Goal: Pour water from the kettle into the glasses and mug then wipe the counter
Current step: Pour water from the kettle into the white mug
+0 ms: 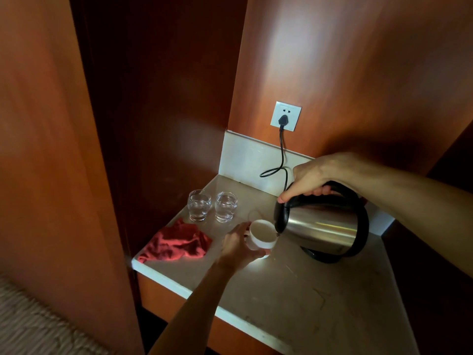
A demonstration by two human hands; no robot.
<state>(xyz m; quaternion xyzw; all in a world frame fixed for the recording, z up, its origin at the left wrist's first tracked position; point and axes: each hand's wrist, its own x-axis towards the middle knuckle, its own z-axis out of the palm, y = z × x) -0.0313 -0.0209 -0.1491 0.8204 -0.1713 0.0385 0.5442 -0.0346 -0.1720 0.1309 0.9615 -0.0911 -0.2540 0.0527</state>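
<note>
A steel kettle [322, 226] with a black handle is tipped to the left, its spout over the rim of a white mug [262, 234]. My right hand [311, 179] grips the kettle's handle from above. My left hand [239, 245] holds the mug by its side, just above the pale counter [294, 298]. Two clear glasses [199, 204] [226, 206] with water in them stand side by side behind the mug. A crumpled red cloth [176, 244] lies at the counter's left front corner.
The kettle's black base [321, 256] sits under the kettle, its cord [281, 160] running up to a wall socket [286, 116]. Wooden panels close in the counter at the left, back and right. The counter's white front edge [179, 286] runs diagonally.
</note>
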